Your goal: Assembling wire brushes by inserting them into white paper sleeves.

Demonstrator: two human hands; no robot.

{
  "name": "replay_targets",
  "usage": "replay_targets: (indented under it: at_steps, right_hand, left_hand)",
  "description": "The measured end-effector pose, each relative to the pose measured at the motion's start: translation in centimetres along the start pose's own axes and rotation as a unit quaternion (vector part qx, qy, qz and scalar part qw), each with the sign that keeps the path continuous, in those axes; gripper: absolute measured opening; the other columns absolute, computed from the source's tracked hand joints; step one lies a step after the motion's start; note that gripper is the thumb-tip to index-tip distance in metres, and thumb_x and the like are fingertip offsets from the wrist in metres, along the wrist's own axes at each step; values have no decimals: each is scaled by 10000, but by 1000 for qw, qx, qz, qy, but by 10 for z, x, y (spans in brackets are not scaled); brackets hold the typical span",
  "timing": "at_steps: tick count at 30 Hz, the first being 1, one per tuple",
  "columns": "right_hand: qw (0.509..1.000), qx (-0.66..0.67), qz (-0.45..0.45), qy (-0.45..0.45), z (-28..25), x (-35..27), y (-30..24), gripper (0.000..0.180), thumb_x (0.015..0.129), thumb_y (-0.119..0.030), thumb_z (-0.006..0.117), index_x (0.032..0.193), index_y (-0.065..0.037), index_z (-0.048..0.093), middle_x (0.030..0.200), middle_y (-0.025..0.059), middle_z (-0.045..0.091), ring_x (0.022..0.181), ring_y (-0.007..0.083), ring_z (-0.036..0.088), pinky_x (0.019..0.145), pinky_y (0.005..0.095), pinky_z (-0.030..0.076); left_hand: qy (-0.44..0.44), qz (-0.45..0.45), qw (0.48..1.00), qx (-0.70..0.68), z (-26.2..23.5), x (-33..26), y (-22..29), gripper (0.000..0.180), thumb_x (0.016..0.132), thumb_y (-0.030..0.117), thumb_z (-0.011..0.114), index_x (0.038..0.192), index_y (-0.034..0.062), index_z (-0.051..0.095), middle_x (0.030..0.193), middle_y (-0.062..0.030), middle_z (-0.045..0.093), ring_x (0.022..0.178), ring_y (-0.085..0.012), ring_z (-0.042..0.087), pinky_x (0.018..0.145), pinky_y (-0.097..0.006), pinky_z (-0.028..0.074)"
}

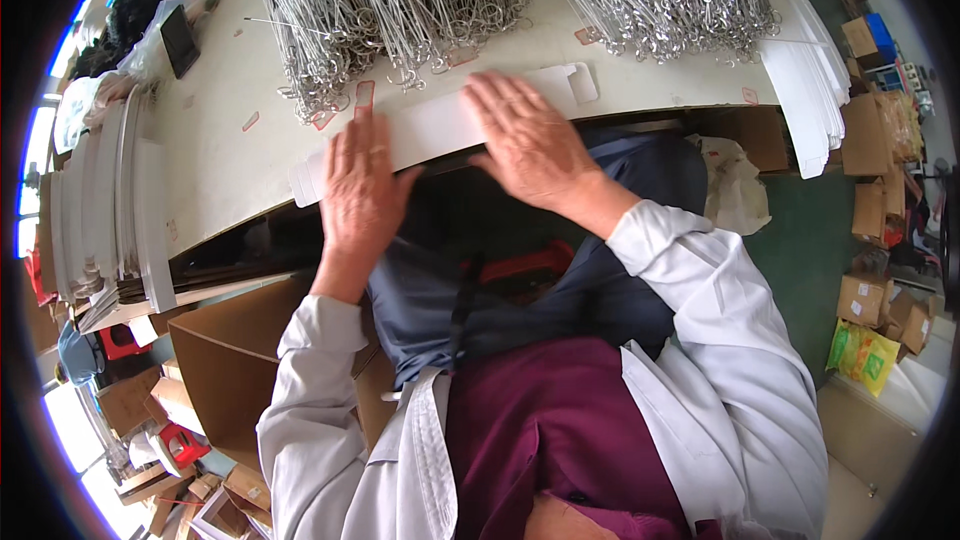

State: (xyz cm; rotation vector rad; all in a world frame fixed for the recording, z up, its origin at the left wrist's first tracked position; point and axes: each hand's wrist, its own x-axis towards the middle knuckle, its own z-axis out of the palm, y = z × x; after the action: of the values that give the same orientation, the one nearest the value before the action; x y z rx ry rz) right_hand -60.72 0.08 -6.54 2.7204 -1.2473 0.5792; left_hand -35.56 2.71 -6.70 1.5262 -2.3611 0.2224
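Note:
A long, narrow white cardboard box (432,128) lies along the front edge of the table, with a tab showing at its right end. My left hand (358,178) rests flat on its left part, fingers stretched out and pointing away from me. Across the right part lies my right hand (527,138), its fingers also extended and slanting to the left. Neither hand is closed round anything. Just beyond the box are bundles of thin metal rods with looped ends (400,15), and a second heap of metal rods (670,5) spreads farther right.
Stacked white cardboard strips (110,195) stand at the table's left end, more white strips (808,80) at its right. A dark phone-like slab (180,42) is at the back left. An open brown carton (235,360) sits below the table, left of my legs.

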Motion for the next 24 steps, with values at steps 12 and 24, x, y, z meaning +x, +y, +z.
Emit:
replay_targets:
  at_steps: [12,24]
  right_hand:
    - [997,-56,47,23,-31,-44,68,741,926,-421,677,1415,93,465,1464,231,494,1382,351,451,1195,460,321]
    - [992,1,-34,122,-34,-40,56,302,888,-86,679,1176,6,672,1214,99,673,1173,259,613,1024,389,483]
  left_hand:
    - [-18,-15,997,76,-16,-35,-53,679,902,167,690,1467,-65,393,1499,-276,442,1345,-455,459,1155,-517,355]
    - [-143,9,986,83,-67,-14,-19,419,860,114,700,1209,-81,574,1111,-223,641,1104,-375,589,1000,-452,464]
